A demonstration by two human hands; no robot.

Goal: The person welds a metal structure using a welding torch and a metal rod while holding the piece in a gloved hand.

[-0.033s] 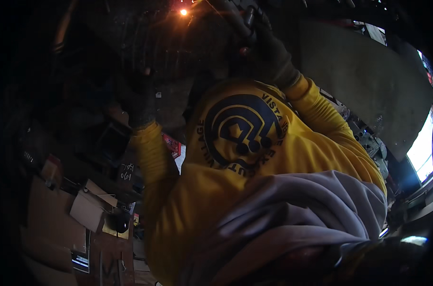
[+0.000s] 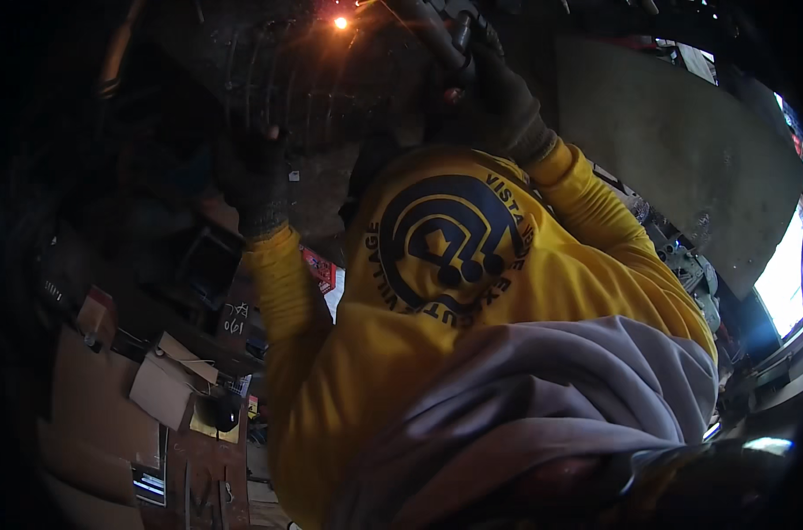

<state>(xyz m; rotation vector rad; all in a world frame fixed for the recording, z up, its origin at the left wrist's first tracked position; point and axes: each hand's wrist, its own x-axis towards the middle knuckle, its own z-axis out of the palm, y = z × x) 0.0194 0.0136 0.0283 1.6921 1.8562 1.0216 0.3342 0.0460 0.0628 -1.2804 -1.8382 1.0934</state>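
At the top, my gloved right hand (image 2: pixel 500 99) is closed around a dark metal torch-like tool (image 2: pixel 444 37) with a short cylinder on its side. A small red knob (image 2: pixel 454 94) shows just below it. To the tool's left, a bright orange spot (image 2: pixel 340 23) glows on a dark surface (image 2: pixel 309 84) marked with faint curved lines. My left hand (image 2: pixel 256 181), in a dark glove, is left of that surface and low in the gloom; one fingertip catches light. Its other fingers are too dark to read, and I see nothing held there.
A large dull flat panel (image 2: pixel 675 150) stands at the right, with machine parts (image 2: pixel 689 274) beside it. Cardboard pieces (image 2: pixel 101 406) and an open box (image 2: pixel 167 380) are at the lower left. A red item (image 2: pixel 320 269) lies by my left sleeve.
The glow looks slightly weaker, and my left glove and the things around it show more clearly. Both hands keep nearly the same places.
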